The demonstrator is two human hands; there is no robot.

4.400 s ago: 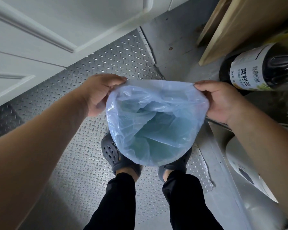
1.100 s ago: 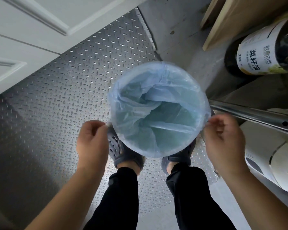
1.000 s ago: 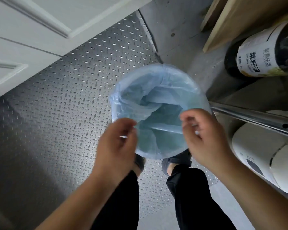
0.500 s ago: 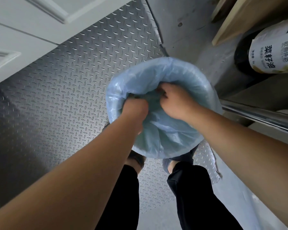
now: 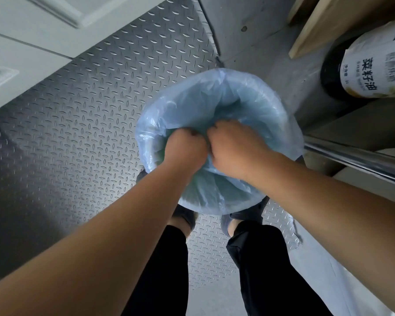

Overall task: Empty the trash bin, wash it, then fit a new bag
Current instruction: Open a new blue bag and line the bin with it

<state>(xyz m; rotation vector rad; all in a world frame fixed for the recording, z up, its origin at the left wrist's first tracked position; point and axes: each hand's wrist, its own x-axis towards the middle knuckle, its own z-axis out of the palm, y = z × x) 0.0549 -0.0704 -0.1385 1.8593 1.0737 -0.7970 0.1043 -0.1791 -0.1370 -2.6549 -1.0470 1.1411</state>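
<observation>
Both hands, left (image 5: 184, 148) and right (image 5: 232, 144), are fisted inside the bag (image 5: 249, 99) lining the bin on the floor (image 5: 78, 122); whether they clutch film is unclear. Pressing the liner down evenly should seat it without tearing.

Diamond-plate metal floor (image 5: 82, 124) beside a white panelled door (image 5: 32, 30); grey concrete (image 5: 249, 42) and wooden boards (image 5: 324, 26) beyond.

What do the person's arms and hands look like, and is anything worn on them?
Both forearms are bare up to the edge of the picture, with no sleeve in view. The left hand and the right hand wear no gloves. No watch, bracelet or ring shows on the parts in view; the fingers are mostly hidden in the blue bag.
</observation>
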